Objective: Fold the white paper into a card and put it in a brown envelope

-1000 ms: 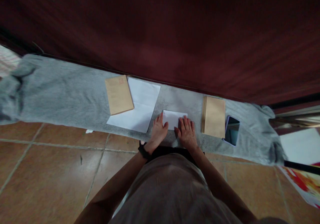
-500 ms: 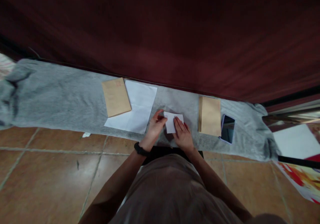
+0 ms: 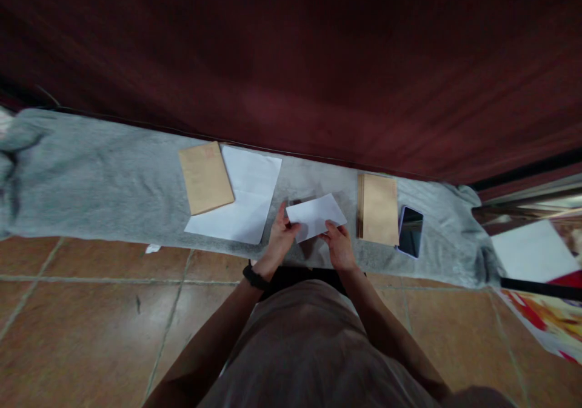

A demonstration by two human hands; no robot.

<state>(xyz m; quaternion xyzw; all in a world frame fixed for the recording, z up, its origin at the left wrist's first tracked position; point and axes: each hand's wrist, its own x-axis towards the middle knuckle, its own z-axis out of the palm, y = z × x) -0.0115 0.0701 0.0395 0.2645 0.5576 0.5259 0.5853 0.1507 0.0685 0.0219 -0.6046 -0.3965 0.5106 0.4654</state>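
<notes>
A folded white sheet of paper (image 3: 314, 215) is held tilted between my two hands, above the grey cloth. My left hand (image 3: 280, 236) grips its left edge, the thumb on top and the index finger stretched out beyond. At the lower right edge, my right hand (image 3: 338, 244) pinches the paper between thumb and fingers. To the left, larger white sheets (image 3: 251, 205) lie flat, partly covered by a stack of brown envelopes (image 3: 207, 179). Another brown envelope stack (image 3: 380, 210) lies right of my hands.
A phone (image 3: 411, 232) lies beside the right-hand stack. The grey cloth (image 3: 113, 183) covers a long narrow surface against a dark red panel (image 3: 291, 74). Tiled floor (image 3: 113, 323) is below. At far right are a white sheet (image 3: 534, 250) and a colourful printed sheet (image 3: 552, 320).
The small square paper has been opened into a wider rectangle and tilted. My right hand has shifted from lying on top of it to pinching its lower right edge.
</notes>
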